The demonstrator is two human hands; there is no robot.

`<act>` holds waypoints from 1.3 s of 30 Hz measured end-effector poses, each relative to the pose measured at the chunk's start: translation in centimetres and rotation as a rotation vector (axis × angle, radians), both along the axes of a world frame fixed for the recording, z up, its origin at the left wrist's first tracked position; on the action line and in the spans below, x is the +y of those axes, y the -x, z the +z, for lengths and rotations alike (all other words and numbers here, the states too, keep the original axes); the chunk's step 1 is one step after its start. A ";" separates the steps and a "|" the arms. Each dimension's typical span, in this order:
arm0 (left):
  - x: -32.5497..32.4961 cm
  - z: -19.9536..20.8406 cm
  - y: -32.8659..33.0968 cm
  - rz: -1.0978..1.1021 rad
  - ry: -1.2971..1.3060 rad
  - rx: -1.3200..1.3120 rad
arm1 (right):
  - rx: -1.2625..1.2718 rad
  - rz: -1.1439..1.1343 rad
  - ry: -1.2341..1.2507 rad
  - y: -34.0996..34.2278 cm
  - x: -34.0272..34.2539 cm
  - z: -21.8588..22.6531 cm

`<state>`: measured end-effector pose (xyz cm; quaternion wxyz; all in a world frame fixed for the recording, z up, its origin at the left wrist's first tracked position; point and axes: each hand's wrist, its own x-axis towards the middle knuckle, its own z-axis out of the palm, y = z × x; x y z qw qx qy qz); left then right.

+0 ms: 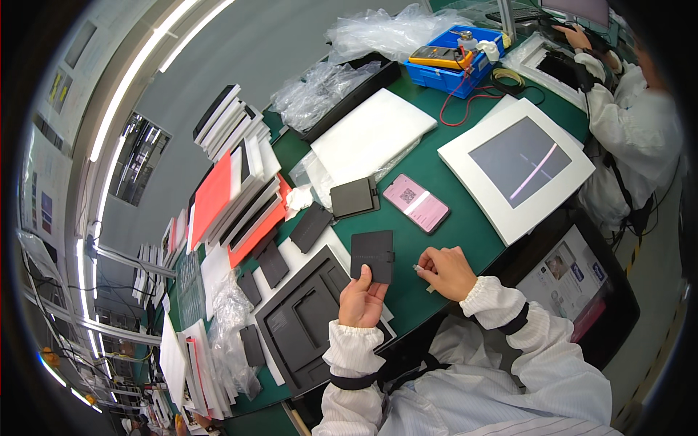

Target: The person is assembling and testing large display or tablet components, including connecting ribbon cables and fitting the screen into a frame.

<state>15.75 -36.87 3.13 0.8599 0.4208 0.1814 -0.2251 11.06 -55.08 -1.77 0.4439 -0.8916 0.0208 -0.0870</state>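
Note:
My left hand point(360, 301) grips the lower edge of a flat black plastic cover point(373, 251) with a small tab on its right side, thumb on top. To its right, my right hand point(449, 273) is closed in a pinch on a small pale piece, too small to name. Beyond the hands a phone point(416, 205) with a pink screen lies on the green table point(462, 178). Similar black covers lie close by, one point(354, 197) beyond the held one and another point(311, 227) to its left. A large black plastic frame point(302, 320) rests left of my left hand.
A white-framed display panel point(465, 156) lies at the right. White foam sheets point(374, 134), a blue bin point(443, 76) with a yellow multimeter, and plastic wrap stand at the back. Stacked panels point(214, 207) line the left. A co-worker's sleeve point(618, 116) shows at far right.

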 end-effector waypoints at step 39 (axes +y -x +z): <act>2.0 -0.9 -4.5 -0.203 -0.514 -0.165 | -0.079 0.148 -0.333 0.9 -1.2 -1.4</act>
